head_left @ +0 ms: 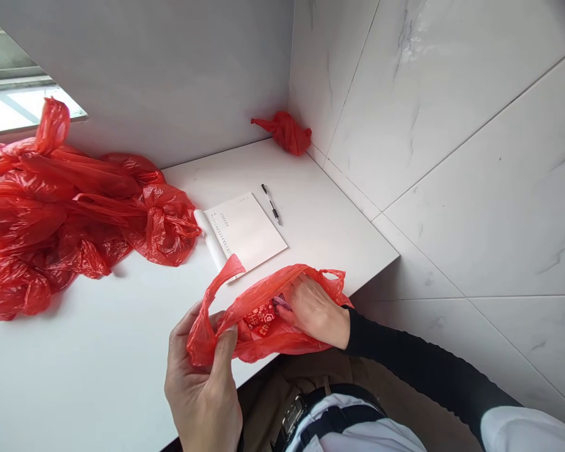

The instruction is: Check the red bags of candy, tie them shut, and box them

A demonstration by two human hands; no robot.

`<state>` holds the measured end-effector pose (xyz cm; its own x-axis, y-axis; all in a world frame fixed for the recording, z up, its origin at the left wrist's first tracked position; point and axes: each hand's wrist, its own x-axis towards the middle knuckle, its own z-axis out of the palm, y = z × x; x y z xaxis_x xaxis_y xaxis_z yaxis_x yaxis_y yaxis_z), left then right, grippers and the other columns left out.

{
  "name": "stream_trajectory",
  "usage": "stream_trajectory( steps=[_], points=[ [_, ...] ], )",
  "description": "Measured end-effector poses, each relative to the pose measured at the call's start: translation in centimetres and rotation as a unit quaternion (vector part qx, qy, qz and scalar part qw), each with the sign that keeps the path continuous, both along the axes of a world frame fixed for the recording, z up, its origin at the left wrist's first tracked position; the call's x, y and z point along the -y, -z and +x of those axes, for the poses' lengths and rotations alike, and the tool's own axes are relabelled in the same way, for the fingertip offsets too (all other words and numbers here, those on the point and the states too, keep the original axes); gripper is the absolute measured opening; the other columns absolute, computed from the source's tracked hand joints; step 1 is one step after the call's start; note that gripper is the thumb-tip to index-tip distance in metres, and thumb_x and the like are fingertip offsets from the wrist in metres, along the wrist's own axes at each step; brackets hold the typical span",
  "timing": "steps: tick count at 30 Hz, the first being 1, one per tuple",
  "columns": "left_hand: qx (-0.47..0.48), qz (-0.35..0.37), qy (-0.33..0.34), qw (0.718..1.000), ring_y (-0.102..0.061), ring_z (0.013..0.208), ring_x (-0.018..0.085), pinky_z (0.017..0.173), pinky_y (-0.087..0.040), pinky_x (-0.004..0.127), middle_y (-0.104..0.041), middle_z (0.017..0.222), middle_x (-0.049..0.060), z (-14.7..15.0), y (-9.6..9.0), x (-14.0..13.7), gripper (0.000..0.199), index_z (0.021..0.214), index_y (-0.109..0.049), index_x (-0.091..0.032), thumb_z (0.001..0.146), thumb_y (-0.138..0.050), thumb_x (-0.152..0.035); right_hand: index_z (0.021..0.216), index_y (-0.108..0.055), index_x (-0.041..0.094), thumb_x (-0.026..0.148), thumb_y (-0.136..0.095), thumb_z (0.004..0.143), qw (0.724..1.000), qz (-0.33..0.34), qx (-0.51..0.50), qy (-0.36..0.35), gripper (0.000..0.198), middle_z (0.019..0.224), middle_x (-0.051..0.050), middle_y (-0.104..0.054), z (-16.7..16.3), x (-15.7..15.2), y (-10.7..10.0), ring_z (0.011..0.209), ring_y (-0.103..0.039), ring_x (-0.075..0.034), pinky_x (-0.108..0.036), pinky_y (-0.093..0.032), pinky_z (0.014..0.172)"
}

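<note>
A red plastic bag [258, 301] is spread at the near edge of the white table. My left hand [207, 383] pinches the left side of its mouth between thumb and fingers, and one handle loop rises above that grip. Through the opening reaches my right hand [313, 311], its fingertips hidden by the bag and its contents. Red printed packets [261, 318] with pale markings lie inside, left of my right hand. A small pinkish piece with dark print [281, 302] shows by the fingers; whether it is gripped cannot be made out.
Several knotted red bags [75, 207] are heaped on the left of the table [98, 376]. An open notepad [247, 232] lies beyond the bag, with a pen [271, 205] beside it. Another small red bag [289, 133] sits in the far corner against the tiled wall [433, 188].
</note>
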<state>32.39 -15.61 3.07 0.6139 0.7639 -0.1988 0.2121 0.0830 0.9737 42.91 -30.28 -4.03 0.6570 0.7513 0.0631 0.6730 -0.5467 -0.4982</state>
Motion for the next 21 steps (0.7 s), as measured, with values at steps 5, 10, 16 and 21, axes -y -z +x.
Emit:
stream_trajectory(
  steps=[5,10,16,21],
  points=[
    [-0.001,-0.002,0.004,1.000,-0.064,0.101,0.020,0.090,-0.052,0.032,-0.070,0.113,0.005,0.1,0.3,-0.1,0.048,0.127,-0.063,-0.028,0.082,-0.077,-0.038,0.123,-0.054,0.015,0.028,-0.056,0.096,1.000,-0.014,0.005,-0.010,0.029,0.118,-0.012,-0.062,-0.1,0.2,-0.1,0.114,-0.056,-0.028,-0.043,-0.043,0.105],
    [0.004,0.002,0.010,1.000,-0.064,0.104,0.020,0.091,-0.051,0.030,-0.069,0.117,0.004,0.3,0.5,-0.2,0.048,0.128,-0.062,-0.029,0.084,-0.075,-0.037,0.110,-0.059,0.017,0.019,-0.048,0.097,1.000,-0.020,0.014,-0.014,0.017,0.110,-0.008,-0.065,-0.1,-0.1,-0.3,0.107,-0.059,-0.025,-0.038,-0.044,0.103],
    [-0.013,0.006,0.114,0.993,-0.067,0.103,0.023,0.084,-0.055,0.028,-0.073,0.108,0.003,-0.1,0.5,-0.8,0.036,0.119,-0.071,-0.026,0.086,-0.072,-0.041,0.102,-0.062,0.017,0.020,-0.050,0.100,0.999,0.005,-0.035,-0.014,0.012,0.100,-0.006,-0.066,0.0,0.6,-4.1,0.095,-0.060,-0.020,-0.035,-0.049,0.092],
    [-0.039,0.064,0.166,0.983,-0.070,0.096,0.027,0.083,-0.059,0.033,-0.075,0.101,0.006,-0.7,1.0,-2.0,0.033,0.101,-0.078,-0.022,0.082,-0.073,-0.049,0.137,-0.053,0.024,0.032,-0.055,0.100,0.998,0.002,0.017,0.056,0.038,0.133,-0.010,-0.059,0.2,5.6,-7.4,0.126,-0.052,-0.025,-0.045,-0.045,0.107]
  ],
)
